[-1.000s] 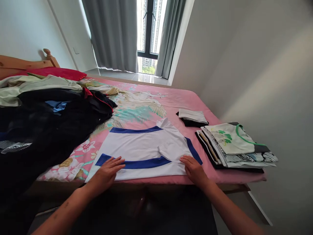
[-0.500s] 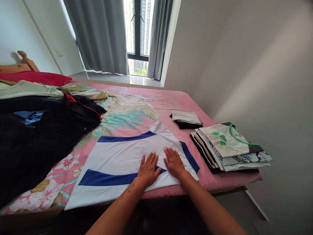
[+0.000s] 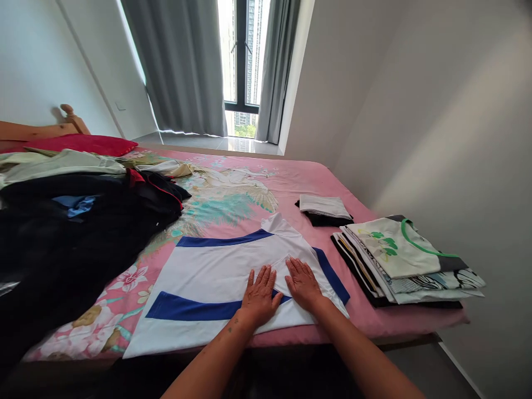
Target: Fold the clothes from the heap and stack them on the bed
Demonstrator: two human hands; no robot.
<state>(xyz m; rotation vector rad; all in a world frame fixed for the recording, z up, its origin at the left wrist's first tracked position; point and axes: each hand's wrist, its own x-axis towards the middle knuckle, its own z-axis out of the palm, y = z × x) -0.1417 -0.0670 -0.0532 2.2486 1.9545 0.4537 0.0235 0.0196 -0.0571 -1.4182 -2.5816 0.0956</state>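
Observation:
A white shirt with blue panels (image 3: 216, 277) lies spread on the bed near its front edge, collar pointing away from me and one blue-edged sleeve to the right. My left hand (image 3: 261, 292) rests flat on the shirt's middle, fingers stretched out over the white cloth beside the lower blue strip. Just to its right, my right hand (image 3: 304, 281) also presses flat on the fabric, fingers extended. Neither hand grips the cloth. Parts of the shirt under both palms are hidden.
Right of the shirt stands a stack of folded clothes (image 3: 399, 260), with a smaller folded pile (image 3: 324, 208) behind it. Dark garments (image 3: 83, 244) are heaped on the left, near a red pillow (image 3: 83, 145). The pink flowered bedsheet (image 3: 291, 174) runs back toward the curtained window.
The camera view has shifted slightly, so the scene sits a little further right and lower. Both hands stay flat on the shirt, in nearly the same place.

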